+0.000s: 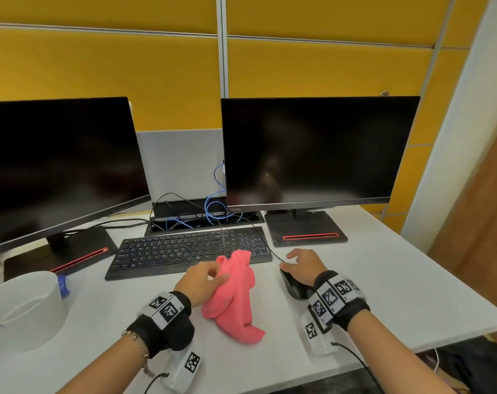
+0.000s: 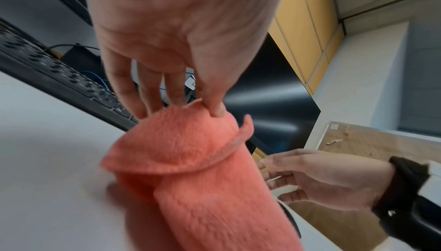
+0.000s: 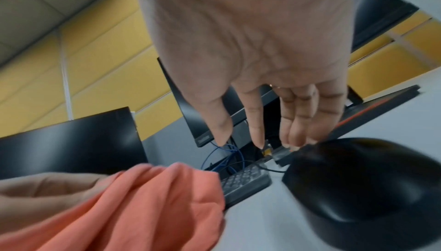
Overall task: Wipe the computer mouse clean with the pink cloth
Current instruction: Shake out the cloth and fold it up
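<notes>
Only partly legible text: light logo on lower bezel corner of monitor [image 3: 203, 139], centre of right wrist frame, beginning "Think", remainder blurred. Keyboard [image 1: 184, 248] key legends and wristband marker patterns were unreadable.

Bright, even indoor light – soft shadows, faint glare on monitors [image 1: 312, 155]; wrist views motion-blurred, edges warped.

Office workstation, two monitors [image 1: 312, 149], keyboard [image 1: 184, 248], yellow partition panels [image 1: 99, 66]
</notes>
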Demonstrator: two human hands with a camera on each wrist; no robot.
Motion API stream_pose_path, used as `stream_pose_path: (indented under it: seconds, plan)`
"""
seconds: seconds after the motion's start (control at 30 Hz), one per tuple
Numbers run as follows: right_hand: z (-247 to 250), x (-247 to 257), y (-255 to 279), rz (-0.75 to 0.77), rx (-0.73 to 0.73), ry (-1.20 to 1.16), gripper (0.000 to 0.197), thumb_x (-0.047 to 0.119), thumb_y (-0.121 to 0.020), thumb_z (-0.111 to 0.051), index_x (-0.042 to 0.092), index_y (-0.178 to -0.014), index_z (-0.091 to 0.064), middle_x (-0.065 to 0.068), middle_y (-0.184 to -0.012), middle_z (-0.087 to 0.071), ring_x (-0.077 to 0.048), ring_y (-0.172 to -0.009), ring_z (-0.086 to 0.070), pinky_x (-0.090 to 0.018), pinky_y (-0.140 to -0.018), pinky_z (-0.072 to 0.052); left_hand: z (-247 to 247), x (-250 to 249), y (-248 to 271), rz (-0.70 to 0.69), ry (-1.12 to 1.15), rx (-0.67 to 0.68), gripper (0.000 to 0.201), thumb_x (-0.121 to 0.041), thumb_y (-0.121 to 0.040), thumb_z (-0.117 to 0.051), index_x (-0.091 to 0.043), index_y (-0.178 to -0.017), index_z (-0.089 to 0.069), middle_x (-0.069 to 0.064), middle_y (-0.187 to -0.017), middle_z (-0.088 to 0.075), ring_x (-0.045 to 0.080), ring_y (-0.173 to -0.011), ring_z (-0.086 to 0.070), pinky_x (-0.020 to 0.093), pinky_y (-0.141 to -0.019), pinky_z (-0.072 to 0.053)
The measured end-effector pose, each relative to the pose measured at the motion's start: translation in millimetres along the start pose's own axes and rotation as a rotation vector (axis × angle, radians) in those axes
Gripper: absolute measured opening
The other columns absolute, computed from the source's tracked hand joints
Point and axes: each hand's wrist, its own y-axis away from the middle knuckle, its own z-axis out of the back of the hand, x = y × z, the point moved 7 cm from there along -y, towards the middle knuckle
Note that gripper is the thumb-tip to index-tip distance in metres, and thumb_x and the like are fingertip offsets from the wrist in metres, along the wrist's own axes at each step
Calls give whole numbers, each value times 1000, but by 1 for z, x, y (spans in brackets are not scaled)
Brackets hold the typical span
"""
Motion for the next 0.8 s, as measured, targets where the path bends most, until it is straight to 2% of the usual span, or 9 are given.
stream_pose_path:
  seconds: [0.1, 0.2, 0.27, 0.33, 0.47, 0.53, 0.6, 0.7, 0.8]
  plan:
    - [-8, 17, 4, 60, -14, 18, 37, 45, -89, -62, 18, -114, -66, -12, -128, -57, -28, -121, -52, -40, -104, -44, 15, -10, 0, -81, 164, -57, 37, -37, -96, -54, -17, -64, -52, -5, -65, -53, 14, -65, -48, 30, -64, -35]
    - [-16, 40, 14, 113, 51, -87, 42, 51, -93, -54, 11, -86, -66, -10, -99, -65, -25, -96, -60, -30, -81, -49, 30, -23, 5, -76, 511, -76, 40, -35, -99, -48, 0, -90, -63, 8, -76, -54, 17, -72, -48, 31, -65, -39]
    - [-32, 52, 25, 57, 248, -265, 57, 59, -95, -42, 8, -88, -65, -7, -92, -66, -21, -82, -63, -28, -72, -51, 41, -33, 10, -40, 698, -82, 37, -34, -100, -45, -2, -102, -65, 8, -79, -57, 17, -71, -50, 28, -64, -44]
    - [-50, 60, 38, -31, 452, -464, 67, 68, -93, -32, 11, -92, -65, -9, -91, -67, -21, -81, -65, -28, -69, -55, 49, -47, 13, -56, 810, -38, 34, -31, -101, -42, -6, -108, -65, 6, -84, -66, 14, -73, -60, 29, -67, -52]
    - [-68, 69, 41, -66, 576, -660, 83, 83, -80, -36, 15, -118, -64, -11, -112, -67, -28, -104, -64, -38, -89, -51, 71, -72, 17, -116, 923, 28, 29, -28, -103, -35, -16, -107, -61, 2, -100, -72, 15, -86, -67, 33, -72, -56]
    - [-65, 84, 46, 16, 605, -886, 73, 71, -87, -44, 13, -126, -63, -13, -121, -67, -29, -112, -62, -43, -99, -46, 84, -84, 18, -154, 880, 36, 28, -35, -103, -34, -18, -102, -57, -2, -92, -67, 11, -80, -60, 27, -65, -50]
    - [-55, 90, 45, 27, 596, -1188, 53, 49, -97, -47, 6, -121, -67, -17, -116, -67, -30, -108, -63, -43, -100, -45, 99, -90, 17, -188, 818, -3, 29, -38, -102, -35, -16, -100, -55, -5, -88, -63, 7, -80, -57, 21, -68, -47]
    - [-44, 93, 38, 105, 618, -1400, 44, 30, -103, -41, 13, -83, -77, -4, -67, -69, -14, -65, -67, -27, -66, -52, 116, -92, 14, -173, 808, -39, 36, -46, -96, -37, -15, -105, -55, -5, -96, -63, 8, -94, -58, 21, -83, -47]
    - [-38, 99, 42, 171, 639, -1334, 24, 23, -96, -52, 14, -101, -74, -4, -82, -65, -16, -77, -63, -28, -70, -50, 115, -94, 18, -57, 777, 110, 65, -71, -80, -45, -17, -113, -59, 2, -104, -70, 12, -96, -67, 25, -83, -52]
